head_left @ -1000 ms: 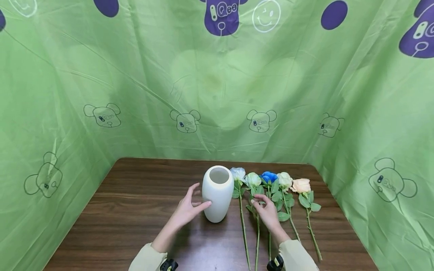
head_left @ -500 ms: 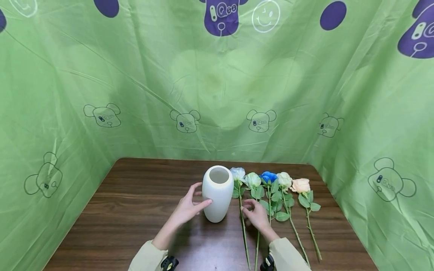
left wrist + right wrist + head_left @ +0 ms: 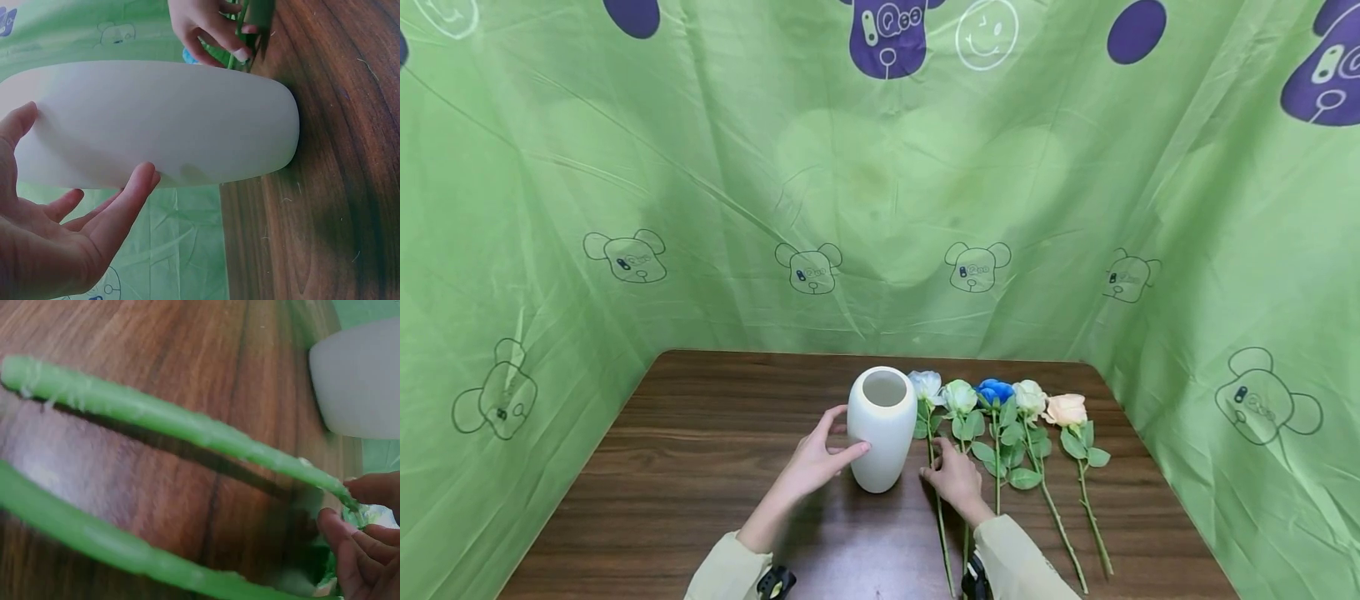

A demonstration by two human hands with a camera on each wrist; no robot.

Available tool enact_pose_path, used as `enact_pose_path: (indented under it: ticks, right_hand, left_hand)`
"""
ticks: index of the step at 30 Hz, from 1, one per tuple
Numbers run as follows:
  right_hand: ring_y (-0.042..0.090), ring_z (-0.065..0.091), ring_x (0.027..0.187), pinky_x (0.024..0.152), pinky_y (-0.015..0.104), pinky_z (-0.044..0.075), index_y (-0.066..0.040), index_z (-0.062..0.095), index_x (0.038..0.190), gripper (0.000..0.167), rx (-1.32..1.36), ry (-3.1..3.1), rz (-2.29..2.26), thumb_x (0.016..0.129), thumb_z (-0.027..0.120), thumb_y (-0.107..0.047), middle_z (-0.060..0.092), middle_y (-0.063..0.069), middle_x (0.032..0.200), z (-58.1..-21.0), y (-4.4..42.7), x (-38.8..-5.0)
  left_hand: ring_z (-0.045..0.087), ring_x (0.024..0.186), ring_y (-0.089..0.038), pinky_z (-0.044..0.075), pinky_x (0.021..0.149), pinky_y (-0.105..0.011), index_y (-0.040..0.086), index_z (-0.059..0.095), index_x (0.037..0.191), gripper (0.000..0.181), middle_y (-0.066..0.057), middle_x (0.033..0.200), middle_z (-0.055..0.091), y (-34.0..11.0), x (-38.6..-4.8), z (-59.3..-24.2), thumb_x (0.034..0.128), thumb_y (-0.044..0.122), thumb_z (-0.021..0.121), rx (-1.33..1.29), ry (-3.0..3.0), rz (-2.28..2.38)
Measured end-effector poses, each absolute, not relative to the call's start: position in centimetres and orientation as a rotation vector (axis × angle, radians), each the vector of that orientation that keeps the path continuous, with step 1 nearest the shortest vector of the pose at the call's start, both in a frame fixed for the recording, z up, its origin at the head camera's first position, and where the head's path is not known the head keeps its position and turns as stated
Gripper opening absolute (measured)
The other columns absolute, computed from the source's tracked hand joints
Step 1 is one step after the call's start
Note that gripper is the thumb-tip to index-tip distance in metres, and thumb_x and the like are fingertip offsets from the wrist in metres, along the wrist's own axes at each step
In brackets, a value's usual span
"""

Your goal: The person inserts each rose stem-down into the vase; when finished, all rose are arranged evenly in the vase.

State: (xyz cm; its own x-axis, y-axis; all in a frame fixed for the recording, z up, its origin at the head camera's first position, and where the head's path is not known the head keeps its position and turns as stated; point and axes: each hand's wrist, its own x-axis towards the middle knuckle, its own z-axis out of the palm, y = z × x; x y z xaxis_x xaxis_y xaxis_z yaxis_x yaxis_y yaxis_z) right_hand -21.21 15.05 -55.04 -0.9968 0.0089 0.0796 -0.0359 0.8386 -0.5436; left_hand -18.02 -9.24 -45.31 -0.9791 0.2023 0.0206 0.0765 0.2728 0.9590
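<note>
At four o'clock from the vase (image 3: 883, 437), the right hand (image 3: 957, 480) pinches a stem (image 3: 175, 426); keep that light, with the left hand (image 3: 814, 460), spread at nine, steadying.

The vase (image 3: 880, 454) stands on the table (image 3: 700, 467), about midway between its left and right edges. Five flowers (image 3: 995, 392) lie right of it, heads (image 3: 1066, 411) near the back edge, stems (image 3: 1093, 529) toward the front. Behind hangs a curtain (image 3: 880, 317).
</note>
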Motion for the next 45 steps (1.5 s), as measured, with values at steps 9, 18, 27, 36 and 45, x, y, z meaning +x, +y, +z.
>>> enact_pose_path:
  ticks: [9,18,27,36,45]
  right_hand:
    - [0.010,0.052,0.056,0.047,0.033,0.038,-0.009,0.057,0.113,0.043,-0.066,-2.910,1.085,0.073,0.069,-0.021,0.058,-0.009,0.065,-54.5,15.3,-21.4]
    - [0.015,0.049,0.053,0.043,0.030,0.037,0.010,0.046,0.118,0.042,0.029,-2.661,1.981,0.080,0.059,-0.003,0.062,0.017,0.072,-53.2,16.9,-21.6]
    - [0.012,0.053,0.060,0.050,0.024,0.044,0.009,0.036,0.124,0.046,0.180,-2.536,2.267,0.083,0.054,-0.001,0.062,0.019,0.093,-53.0,18.4,-21.3]
    - [0.015,0.057,0.060,0.054,0.031,0.049,0.007,0.035,0.126,0.048,0.296,-2.384,2.224,0.082,0.054,0.004,0.061,0.022,0.091,-52.0,19.1,-20.9]
    - [0.019,0.058,0.059,0.060,0.043,0.050,0.006,0.037,0.124,0.045,0.290,-2.243,2.187,0.082,0.051,0.012,0.056,0.033,0.092,-50.3,19.3,-20.4]
  left_hand:
    - [0.060,0.087,-0.023,0.048,0.052,-0.032,0.021,0.035,0.129,0.065,-0.019,0.118,0.049,-9.3,-18.0,-45.4,0.0756,0.035,0.069,0.271,2.419,1.819]
    - [0.060,0.087,-0.023,0.048,0.052,-0.032,0.021,0.035,0.129,0.065,-0.019,0.118,0.048,-9.2,-18.1,-45.4,0.0756,0.035,0.069,0.269,2.404,1.834]
    - [0.061,0.086,-0.022,0.048,0.052,-0.032,0.022,0.035,0.128,0.064,-0.019,0.118,0.049,-9.2,-18.1,-45.5,0.0757,0.035,0.069,0.262,2.410,1.832]
    - [0.062,0.080,-0.019,0.049,0.054,-0.037,0.022,0.036,0.128,0.063,-0.017,0.116,0.051,-9.2,-18.0,-45.4,0.0760,0.035,0.069,0.266,2.419,1.824]
    - [0.061,0.084,-0.021,0.049,0.053,-0.034,0.020,0.035,0.129,0.065,-0.020,0.117,0.049,-9.3,-18.0,-45.4,0.0760,0.035,0.069,0.270,2.411,1.825]
